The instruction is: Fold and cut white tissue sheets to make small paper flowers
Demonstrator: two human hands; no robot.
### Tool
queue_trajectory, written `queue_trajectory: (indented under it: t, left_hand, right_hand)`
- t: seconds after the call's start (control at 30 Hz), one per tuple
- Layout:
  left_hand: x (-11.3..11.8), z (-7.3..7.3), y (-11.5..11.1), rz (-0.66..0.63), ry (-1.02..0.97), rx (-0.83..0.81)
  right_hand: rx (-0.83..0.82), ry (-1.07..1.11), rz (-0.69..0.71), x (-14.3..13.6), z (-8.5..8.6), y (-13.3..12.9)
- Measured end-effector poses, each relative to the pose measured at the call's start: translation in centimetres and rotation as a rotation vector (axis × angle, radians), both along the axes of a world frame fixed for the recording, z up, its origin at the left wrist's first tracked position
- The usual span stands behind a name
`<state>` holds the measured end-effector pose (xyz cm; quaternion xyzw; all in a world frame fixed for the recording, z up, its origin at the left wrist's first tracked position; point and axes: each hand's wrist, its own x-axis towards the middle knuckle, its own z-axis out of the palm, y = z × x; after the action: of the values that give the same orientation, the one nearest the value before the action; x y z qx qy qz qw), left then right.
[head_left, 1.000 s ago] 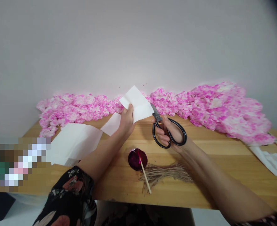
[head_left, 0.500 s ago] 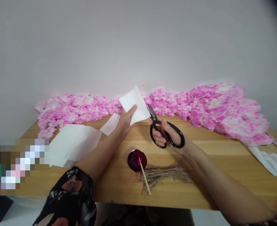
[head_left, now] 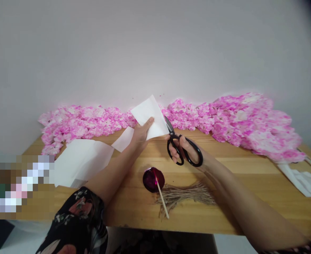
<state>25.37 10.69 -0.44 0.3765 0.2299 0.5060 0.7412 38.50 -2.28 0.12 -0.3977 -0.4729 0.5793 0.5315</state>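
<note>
A white piece of paper [head_left: 151, 111] is raised over the middle of the table, pinched in my left hand [head_left: 142, 133] with the thumb on its front. My right hand [head_left: 178, 147] holds black-handled scissors [head_left: 195, 157], its fingers through the loops. The scissor blades point up and left at the paper's right edge, near its lower right corner. Below the hands a dark red round dish [head_left: 150, 180] rests on the table, with a thin light stick [head_left: 162, 199] leaning out of it. Thin brown twigs [head_left: 187, 195] lie beside the dish.
Pink and white flower-like pieces [head_left: 86, 121] run along the wall side of the wooden table [head_left: 134, 211]. A large white sheet [head_left: 83, 160] and a smaller white piece [head_left: 123, 139] lie at left. White cloth [head_left: 302, 180] is at the right. A pixelated patch covers the left edge.
The scissors and my right hand have moved slightly left. The paper has tilted a little, its left corner shifting left and its top edge slightly up.
</note>
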Motion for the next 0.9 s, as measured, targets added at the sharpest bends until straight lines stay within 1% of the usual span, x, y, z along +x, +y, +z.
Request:
queue_trajectory:
  t: [0.1,0.3,0.43,0.57,0.73,0.9]
  left_hand:
    - [0.0,0.0,0.0,0.014,-0.011,0.033]
    - [0.1,-0.4,0.1,0.018,0.010,0.038]
    - [0.2,-0.7,0.3,0.036,-0.016,0.044]
    - [0.2,-0.5,0.1,0.022,-0.011,0.027]
    - [0.3,-0.3,-0.3,-0.019,-0.025,0.018]
    - [0.4,-1.2,0.0,-0.072,-0.068,-0.007]
  right_hand:
    - [-0.016,-0.044,-0.006,0.1,0.3,-0.1]
    - [0.025,-0.085,0.017,0.3,0.3,-0.2]
    - [0.015,-0.011,0.029,0.5,0.2,-0.2]
    - [-0.004,0.061,0.060,0.6,0.2,0.0]
    - [-0.019,0.032,-0.007,0.4,0.4,0.2]
    - [-0.016,0.037,-0.059,0.3,0.4,0.2]
